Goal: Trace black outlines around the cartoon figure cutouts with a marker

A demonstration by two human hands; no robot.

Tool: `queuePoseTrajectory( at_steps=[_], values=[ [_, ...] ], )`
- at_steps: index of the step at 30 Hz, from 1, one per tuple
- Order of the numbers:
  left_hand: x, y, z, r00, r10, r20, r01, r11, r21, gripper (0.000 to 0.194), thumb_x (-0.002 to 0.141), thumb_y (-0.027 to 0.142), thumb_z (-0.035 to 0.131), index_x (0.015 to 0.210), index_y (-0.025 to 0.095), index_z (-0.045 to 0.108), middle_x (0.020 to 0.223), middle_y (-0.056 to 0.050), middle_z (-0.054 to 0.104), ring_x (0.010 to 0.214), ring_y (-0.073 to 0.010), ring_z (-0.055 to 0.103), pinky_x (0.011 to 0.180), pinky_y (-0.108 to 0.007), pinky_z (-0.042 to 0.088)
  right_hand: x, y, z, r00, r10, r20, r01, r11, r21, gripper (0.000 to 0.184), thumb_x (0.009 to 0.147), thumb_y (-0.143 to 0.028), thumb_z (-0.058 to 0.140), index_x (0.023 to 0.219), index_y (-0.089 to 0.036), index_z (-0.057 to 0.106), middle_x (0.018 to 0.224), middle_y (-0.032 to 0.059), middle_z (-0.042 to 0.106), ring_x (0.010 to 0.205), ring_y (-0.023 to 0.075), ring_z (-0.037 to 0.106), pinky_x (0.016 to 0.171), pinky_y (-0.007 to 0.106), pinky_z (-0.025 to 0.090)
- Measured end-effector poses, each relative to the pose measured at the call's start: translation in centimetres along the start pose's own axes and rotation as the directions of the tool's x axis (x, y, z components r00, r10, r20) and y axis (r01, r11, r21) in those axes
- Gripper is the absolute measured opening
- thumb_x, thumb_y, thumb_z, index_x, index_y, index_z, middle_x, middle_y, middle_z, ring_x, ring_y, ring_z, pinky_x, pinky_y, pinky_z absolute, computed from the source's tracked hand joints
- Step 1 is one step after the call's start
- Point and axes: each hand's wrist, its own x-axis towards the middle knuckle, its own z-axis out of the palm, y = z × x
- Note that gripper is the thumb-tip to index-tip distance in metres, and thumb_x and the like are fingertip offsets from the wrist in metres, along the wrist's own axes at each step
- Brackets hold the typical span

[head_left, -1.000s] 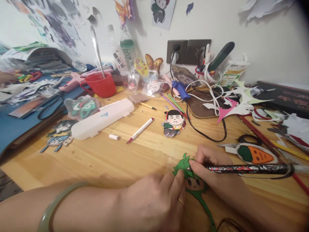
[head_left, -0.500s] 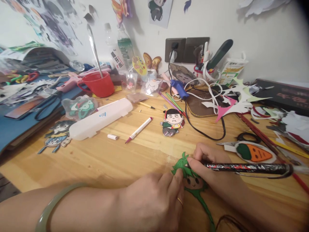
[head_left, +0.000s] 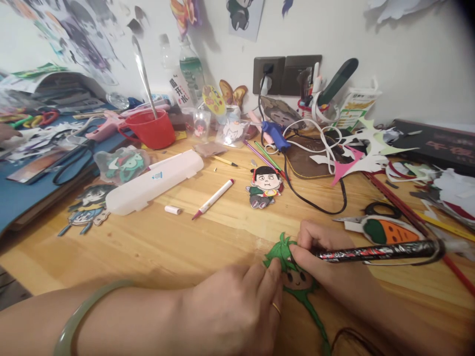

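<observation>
My right hand (head_left: 322,242) is closed around a black patterned pen (head_left: 382,251), its tip at the green hair of a paper cutout figure (head_left: 300,281); the tip is mostly hidden by my fingers. The figure has a round face and a long green stem-like lower part, and lies on the wooden table (head_left: 129,252). My left hand (head_left: 241,301), with a ring and a jade-coloured bangle (head_left: 79,314), has its fingers bunched on the cutout's left edge, holding it. An uncapped marker (head_left: 213,199) and its cap (head_left: 172,210) lie farther up the table.
A black-haired cutout (head_left: 264,188) lies beyond my hands. At the right are a carrot cutout (head_left: 389,230), scissors (head_left: 384,211) and paper scraps. A blue glue gun (head_left: 274,134) with a cord, a translucent case (head_left: 156,183) and a red mug (head_left: 150,129) stand or lie farther back.
The pen's rear end has swung slightly up and left, now overlapping the carrot cutout. The view has shifted a little. My left hand stays in place on the figure.
</observation>
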Motion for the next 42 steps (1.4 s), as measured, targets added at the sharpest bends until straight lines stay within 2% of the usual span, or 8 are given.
queuePoseTrajectory(
  at_steps=[7,14,18,23,28,31,36,42],
  values=[
    [0.0,0.1,0.1,1.0,-0.018,-0.009,0.017,0.999,-0.028,0.02,0.083,0.01,0.041,0.088,0.004,0.059,0.095,-0.019,0.062,0.061,-0.0183,0.054,0.045,-0.027,0.047,0.0,0.0,-0.1,1.0,-0.025,0.0,0.025,1.0,0.006,0.028,0.075,-0.016,0.05,0.054,-0.021,0.033,0.049,-0.0068,0.037,0.046,0.0088,0.035,0.042,0.022,0.027],
    [0.0,-0.2,0.0,1.0,-0.003,0.008,0.003,0.999,-0.042,0.022,0.083,0.009,0.04,0.09,0.003,0.06,0.095,-0.019,0.061,0.061,-0.0191,0.055,0.044,-0.029,0.047,0.7,-0.4,-0.4,0.975,0.092,-0.204,-0.057,0.984,0.171,0.03,0.077,-0.028,0.053,0.055,-0.021,0.035,0.049,-0.0066,0.038,0.045,0.0088,0.036,0.042,0.021,0.03],
    [0.2,-1.4,0.0,1.0,0.021,-0.023,-0.024,0.989,-0.146,0.024,0.086,0.007,0.037,0.088,0.004,0.061,0.088,-0.016,0.062,0.063,-0.0177,0.056,0.048,-0.027,0.049,1.2,-0.4,-0.7,0.98,0.11,-0.163,-0.074,0.974,0.215,0.025,0.075,-0.028,0.057,0.059,-0.021,0.038,0.048,-0.008,0.038,0.043,0.0079,0.035,0.04,0.02,0.028],
    [0.8,-3.9,-0.1,0.973,-0.23,0.024,0.212,0.847,-0.488,0.025,0.091,0.015,0.037,0.096,0.009,0.061,0.085,-0.009,0.059,0.069,-0.0119,0.057,0.061,-0.022,0.05,1.5,-0.5,-1.0,0.986,0.073,-0.151,-0.049,0.987,0.153,0.021,0.071,-0.019,0.055,0.059,-0.021,0.038,0.052,-0.0071,0.04,0.047,0.0081,0.036,0.043,0.02,0.027],
    [1.3,-4.8,0.2,0.931,-0.359,0.062,0.327,0.749,-0.576,0.023,0.089,0.016,0.042,0.097,0.012,0.063,0.082,-0.006,0.059,0.071,-0.0119,0.057,0.062,-0.022,0.047,1.4,-0.4,-1.2,0.981,0.041,-0.19,-0.019,0.993,0.113,0.025,0.07,-0.014,0.05,0.054,-0.021,0.032,0.049,-0.0075,0.031,0.047,0.0077,0.031,0.043,0.021,0.025],
    [1.3,-4.5,0.4,0.945,-0.319,0.074,0.307,0.788,-0.534,0.025,0.089,0.016,0.04,0.098,0.013,0.063,0.08,-0.006,0.058,0.068,-0.0111,0.056,0.059,-0.021,0.045,1.3,0.0,-1.1,0.99,0.001,-0.144,0.013,0.995,0.097,0.023,0.069,-0.013,0.049,0.054,-0.021,0.033,0.049,-0.0077,0.031,0.047,0.0079,0.032,0.043,0.021,0.024],
    [1.2,-3.9,0.6,0.965,-0.226,0.131,0.256,0.92,-0.296,0.026,0.092,0.02,0.037,0.1,0.018,0.061,0.074,-0.003,0.056,0.059,-0.0115,0.052,0.048,-0.02,0.038,1.1,0.3,-0.9,0.993,-0.023,-0.115,0.034,0.995,0.096,0.022,0.071,-0.016,0.049,0.056,-0.021,0.035,0.05,-0.0076,0.034,0.047,0.0081,0.033,0.043,0.021,0.025],
    [0.9,-3.9,0.7,0.966,-0.178,0.186,0.213,0.958,-0.191,0.019,0.091,0.019,0.04,0.101,0.018,0.056,0.076,-0.002,0.053,0.062,-0.0135,0.051,0.049,-0.021,0.038,1.1,0.2,-0.8,0.996,-0.018,-0.091,0.027,0.995,0.094,0.023,0.072,-0.018,0.05,0.056,-0.021,0.033,0.049,-0.0082,0.032,0.046,0.0072,0.032,0.042,0.02,0.023]
  ],
)
